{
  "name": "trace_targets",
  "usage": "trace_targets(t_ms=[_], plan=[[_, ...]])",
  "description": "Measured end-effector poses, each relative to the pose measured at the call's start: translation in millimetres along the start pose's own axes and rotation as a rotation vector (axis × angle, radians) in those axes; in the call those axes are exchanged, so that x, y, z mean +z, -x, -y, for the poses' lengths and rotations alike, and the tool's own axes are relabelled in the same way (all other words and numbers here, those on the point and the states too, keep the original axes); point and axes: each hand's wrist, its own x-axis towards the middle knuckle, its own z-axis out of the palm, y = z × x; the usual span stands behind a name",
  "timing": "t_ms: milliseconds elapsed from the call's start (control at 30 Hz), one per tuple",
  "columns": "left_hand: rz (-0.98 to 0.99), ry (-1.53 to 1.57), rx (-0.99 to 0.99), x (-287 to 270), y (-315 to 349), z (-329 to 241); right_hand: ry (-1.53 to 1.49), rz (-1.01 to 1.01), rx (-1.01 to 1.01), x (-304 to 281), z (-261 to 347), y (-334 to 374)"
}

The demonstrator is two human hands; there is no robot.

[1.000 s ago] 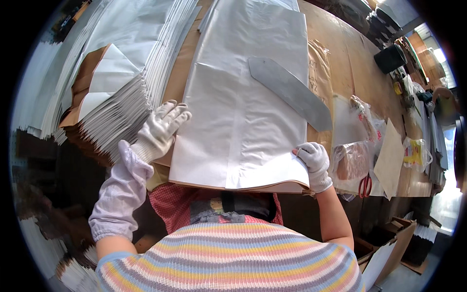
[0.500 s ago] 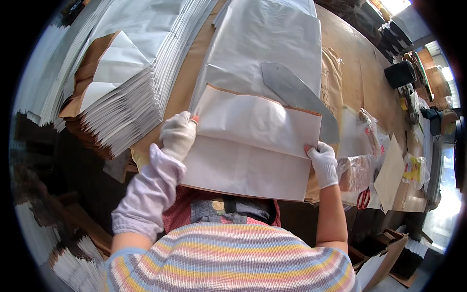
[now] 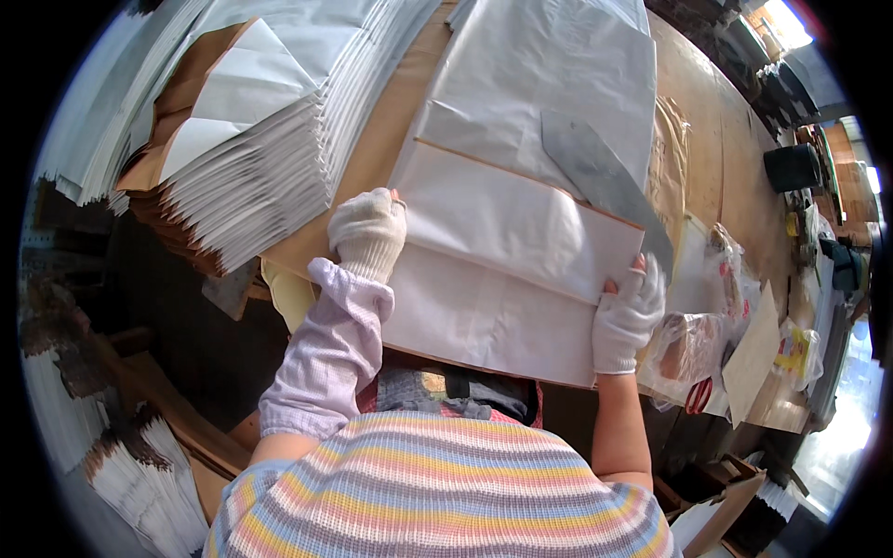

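White sheeting fills the middle of the head view: a broad white sack (image 3: 484, 316) with a brown edge lies on the tabletop (image 3: 712, 158) directly before the person, its near part doubled back in a flap. The left hand (image 3: 369, 234), in a white glove with bare fingertips and a pale sleeve behind it, is curled closed on the sack's left edge at the fold. The right hand (image 3: 630, 312), gloved likewise, is at the right edge, fingers loosely extended and thumb against the sack; whether it pinches the layers, I cannot tell. Beyond the fold, a flat grey plate (image 3: 609, 177) with angled corners slants across the white surface, partly covered by the flap. To the left stands a thick stack of folded white sacks (image 3: 256, 177) with brown ends. On the right are a crumpled brown wrapper (image 3: 670, 153), clear plastic bags (image 3: 684, 353), red-handled scissors (image 3: 698, 396), a cream sheet (image 3: 752, 358) and, farther off, a dark cylindrical container (image 3: 792, 167).
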Motion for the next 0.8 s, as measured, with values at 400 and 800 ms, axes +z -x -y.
trace_targets(t_ms=[400,800], plan=[[0.238,-0.017,0.579,-35.8,-31.9,-21.1,-0.332,0.515,-0.263,17.6,38.7,-50.0],[0.092,0.169,0.755,-1.8,-11.6,27.2,-0.207,0.38,-0.22,23.9,-21.0,-12.1]])
